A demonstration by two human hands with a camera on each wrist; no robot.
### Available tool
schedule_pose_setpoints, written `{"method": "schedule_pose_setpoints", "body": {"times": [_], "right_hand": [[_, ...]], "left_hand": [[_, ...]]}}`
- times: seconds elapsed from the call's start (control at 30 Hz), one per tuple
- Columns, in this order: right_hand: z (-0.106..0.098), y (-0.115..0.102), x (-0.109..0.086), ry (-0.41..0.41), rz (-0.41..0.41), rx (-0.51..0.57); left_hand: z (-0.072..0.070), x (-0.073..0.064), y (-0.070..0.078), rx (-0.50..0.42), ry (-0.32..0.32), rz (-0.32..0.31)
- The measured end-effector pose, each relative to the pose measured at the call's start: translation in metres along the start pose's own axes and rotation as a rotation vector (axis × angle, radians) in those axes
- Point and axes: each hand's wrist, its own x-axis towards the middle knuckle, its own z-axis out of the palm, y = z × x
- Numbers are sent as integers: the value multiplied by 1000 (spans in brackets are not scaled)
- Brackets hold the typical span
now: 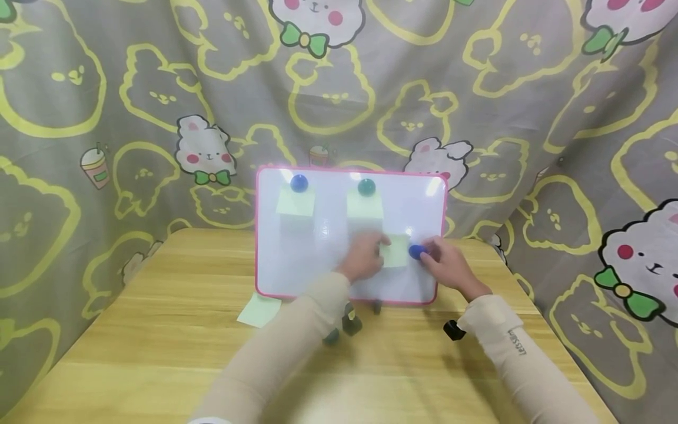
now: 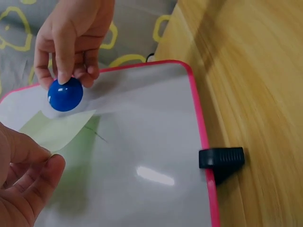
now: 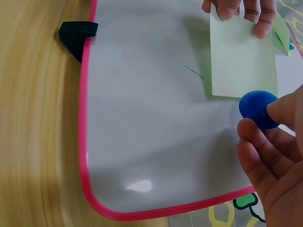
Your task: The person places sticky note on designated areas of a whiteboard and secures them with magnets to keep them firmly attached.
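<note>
"Pale green note (image 1: 395,252): where exactly is it?"

"In front of the lower right part of the whiteboard (image 1: 296,265), between the two hands, its shadow falling on the white surface."

"Which way does it point?"

"Sideways. From the right wrist it looks slightly longer than wide, its long axis roughly parallel to the whiteboard's bottom edge and its free end towards the whiteboard's right side. The sheet bends a little, and from the left wrist one corner stands away from the whiteboard."

"And the hands?"

"Left hand (image 1: 364,256) pinches the note's left end between thumb and fingers. Right hand (image 1: 450,262) grips a round blue magnet (image 1: 416,251) just beside the free end; whether magnet and paper touch, I can't tell."

"What else is around the whiteboard?"

"Near its top edge, a second blue magnet (image 1: 299,183) sits over the left hanging note (image 1: 295,203), and a green magnet (image 1: 366,187) over the middle hanging note (image 1: 364,206). A loose sheet (image 1: 259,310) lies on the table (image 1: 159,353) by its lower left corner. One black clip (image 2: 221,158) grips its bottom edge."
</note>
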Motion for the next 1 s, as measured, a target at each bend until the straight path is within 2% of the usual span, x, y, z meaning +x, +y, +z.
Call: {"method": "schedule_pose_setpoints", "body": {"times": [0.23,0.37,0.57,0.77,1.0], "right_hand": [[-4,0,5,23,33,41],[-9,-1,8,30,66,56],[-18,-4,16,16,139,92],[-23,-6,23,22,154,109],[-31,-8,29,50,188,157]], "left_hand": [[4,9,6,-37,50,-36],[6,15,10,-27,67,-47],[8,21,19,-41,64,-77],[13,26,25,-35,72,-66],[10,33,36,-87,89,-134]]}}
